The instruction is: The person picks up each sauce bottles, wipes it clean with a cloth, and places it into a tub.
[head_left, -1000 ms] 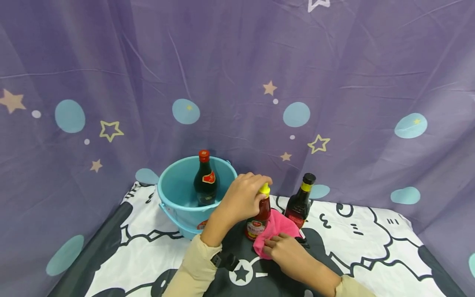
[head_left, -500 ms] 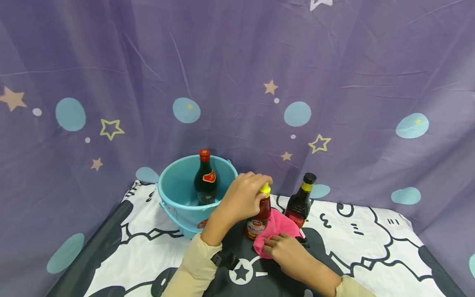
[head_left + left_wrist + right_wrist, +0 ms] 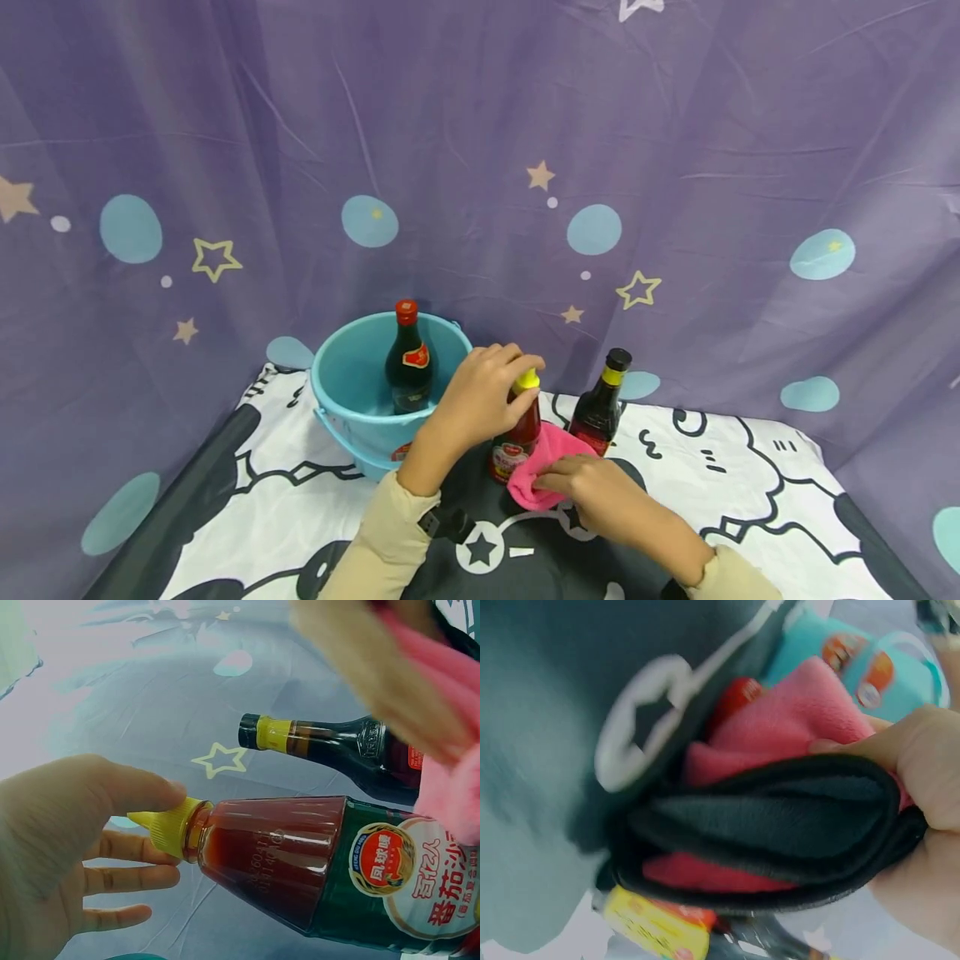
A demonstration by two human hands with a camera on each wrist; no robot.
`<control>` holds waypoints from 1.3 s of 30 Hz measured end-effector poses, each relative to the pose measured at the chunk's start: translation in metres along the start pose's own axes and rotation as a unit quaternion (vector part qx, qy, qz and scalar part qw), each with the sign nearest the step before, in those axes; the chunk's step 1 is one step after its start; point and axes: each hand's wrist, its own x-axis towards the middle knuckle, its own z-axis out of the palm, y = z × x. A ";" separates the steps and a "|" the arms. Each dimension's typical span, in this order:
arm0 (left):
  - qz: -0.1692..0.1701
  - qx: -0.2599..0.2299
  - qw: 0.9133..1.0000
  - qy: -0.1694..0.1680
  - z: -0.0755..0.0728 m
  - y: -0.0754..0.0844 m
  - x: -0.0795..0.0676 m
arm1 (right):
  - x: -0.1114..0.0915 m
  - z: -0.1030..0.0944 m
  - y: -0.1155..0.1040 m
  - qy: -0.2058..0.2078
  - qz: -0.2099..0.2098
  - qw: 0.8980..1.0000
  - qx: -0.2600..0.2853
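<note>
Two hands in use, both holding. Left hand (image 3: 483,396) pinches the yellow nozzle cap (image 3: 174,827) of the ketchup bottle (image 3: 516,442): thumb on one side, fingers on the other, narrow grip. Bottle is upright on the cartoon-print sheet (image 3: 720,492), roughly mid-scene, label facing the person.

Right hand (image 3: 600,492) grips a pink cloth (image 3: 543,475), bunched against the lower right side of the ketchup bottle. Right wrist view shows thick black edging (image 3: 780,832) on the cloth; that view is blurred, so can't tell exactly how the folds run.

Just right of the ketchup, behind the cloth: dark sauce bottle (image 3: 597,410), black cap, yellow neck band, standing. Base hidden by the cloth, can't tell if they touch.

Left of the ketchup: light-blue bucket (image 3: 348,433), partly covered by the left forearm. One red-capped dark bottle (image 3: 410,367) upright inside, neck poking above the rim.

Beige sleeves (image 3: 382,533) on both arms. Backdrop: purple curtain (image 3: 480,100) printed with stars, dots and blue ovals.
</note>
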 end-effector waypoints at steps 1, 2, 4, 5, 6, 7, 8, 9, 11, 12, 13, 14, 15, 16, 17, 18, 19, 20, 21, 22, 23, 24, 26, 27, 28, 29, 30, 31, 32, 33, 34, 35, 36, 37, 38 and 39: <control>0.000 0.002 1.000 0.003 0.001 0.001 0.000 | -0.001 -0.005 0.002 0.003 0.009 1.000 0.008; -0.001 0.001 1.000 0.004 0.003 0.001 0.001 | -0.003 -0.010 0.005 0.009 0.018 1.000 0.017; -0.002 -0.004 1.000 0.005 0.005 0.003 0.001 | -0.005 -0.021 0.010 0.029 0.036 0.998 0.032; -0.002 -0.007 1.000 0.006 0.006 0.003 0.001 | -0.007 -0.027 0.013 0.036 0.049 0.997 0.039; -0.002 -0.012 1.000 0.007 0.007 0.003 0.001 | -0.008 -0.032 0.015 0.045 0.059 0.996 0.043; -0.001 -0.016 1.000 0.008 0.007 0.004 0.001 | -0.009 -0.038 0.018 0.054 0.070 0.995 0.047; 0.001 -0.019 1.000 0.010 0.007 0.004 0.001 | -0.009 -0.043 0.020 0.063 0.081 0.993 0.052; 0.002 -0.019 1.000 0.012 0.007 0.004 0.001 | -0.008 -0.048 0.022 0.071 0.093 0.992 0.057; 0.002 -0.021 1.000 0.016 0.006 0.004 0.002 | -0.006 -0.059 0.024 0.086 0.117 0.987 0.070; 0.002 -0.023 1.000 0.016 0.005 0.004 0.002 | -0.005 -0.064 0.026 0.097 0.129 0.984 0.076; 0.002 -0.024 1.000 0.015 0.005 0.003 0.002 | -0.003 -0.069 0.027 0.108 0.141 0.980 0.085; 0.002 -0.025 1.000 0.013 0.004 0.002 0.003 | -0.002 -0.074 0.028 0.121 0.154 0.976 0.093; 0.002 -0.028 1.000 0.010 0.003 0.001 0.003 | -0.001 -0.079 0.029 0.136 0.168 0.971 0.099; 0.003 -0.032 0.999 0.006 0.003 0.001 0.003 | 0.000 -0.083 0.029 0.152 0.184 0.966 0.104; 0.005 -0.035 0.999 0.002 0.002 0.000 0.003 | 0.000 -0.087 0.030 0.169 0.197 0.960 0.104; 0.007 -0.038 0.999 -0.001 0.002 -0.001 0.003 | 0.001 -0.090 0.030 0.188 0.209 0.954 0.100; 0.007 -0.041 0.999 -0.004 0.002 -0.002 0.003 | 0.002 -0.092 0.030 0.209 0.220 0.948 0.092; 0.008 -0.042 0.999 -0.007 0.002 -0.003 0.003 | 0.003 -0.094 0.030 0.231 0.230 0.942 0.080; 0.008 -0.044 0.999 -0.009 0.002 -0.003 0.003 | 0.004 -0.094 0.030 0.252 0.238 0.936 0.068; 0.008 -0.045 0.999 -0.010 0.002 -0.004 0.003 | 0.005 -0.094 0.029 0.274 0.241 0.929 0.057; 0.007 -0.047 0.999 -0.010 0.002 -0.005 0.003 | 0.007 -0.092 0.028 0.298 0.239 0.923 0.045; 0.006 -0.047 0.999 -0.011 0.002 -0.005 0.003 | 0.010 -0.090 0.027 0.320 0.235 0.917 0.035; 0.006 -0.049 0.999 -0.012 0.002 -0.006 0.004 | 0.015 -0.081 0.025 0.359 0.211 0.909 0.019; 0.008 -0.050 0.999 -0.012 0.003 -0.006 0.004 | 0.018 -0.076 0.023 0.374 0.194 0.907 0.013; 0.010 -0.047 0.999 -0.012 0.002 -0.006 0.004 | 0.022 -0.069 0.022 0.390 0.173 0.905 0.007; 0.013 -0.043 0.999 -0.012 0.001 -0.006 0.004 | 0.027 -0.063 0.021 0.402 0.152 0.903 0.000; 0.015 -0.040 0.999 -0.013 0.000 -0.006 0.004 | 0.030 -0.056 0.019 0.411 0.130 0.902 -0.009; 0.019 -0.037 0.999 -0.012 -0.001 -0.006 0.003 | 0.034 -0.049 0.017 0.417 0.108 0.902 -0.018; 0.022 -0.034 0.999 -0.012 -0.001 -0.006 0.003 | 0.037 -0.042 0.016 0.421 0.088 0.903 -0.028; 0.025 -0.031 0.999 -0.011 -0.001 -0.006 0.003 | 0.039 -0.036 0.014 0.423 0.071 0.903 -0.038; 0.027 -0.029 0.999 -0.010 -0.002 -0.006 0.003 | 0.041 -0.031 0.012 0.421 0.056 0.904 -0.050; 0.029 -0.029 0.999 -0.008 -0.002 -0.006 0.003 | 0.043 -0.026 0.011 0.416 0.044 0.906 -0.063; 0.031 -0.028 0.999 -0.006 -0.002 -0.006 0.003 | 0.044 -0.022 0.010 0.411 0.034 0.908 -0.075; 0.032 -0.027 0.999 -0.003 -0.002 -0.006 0.003 | 0.045 -0.019 0.009 0.405 0.027 0.910 -0.086; 0.034 -0.026 0.999 0.000 -0.002 -0.006 0.003 | 0.045 -0.016 0.008 0.399 0.023 0.912 -0.096; 0.036 -0.024 0.999 0.002 -0.002 -0.007 0.003 | 0.046 -0.014 0.007 0.393 0.020 0.913 -0.105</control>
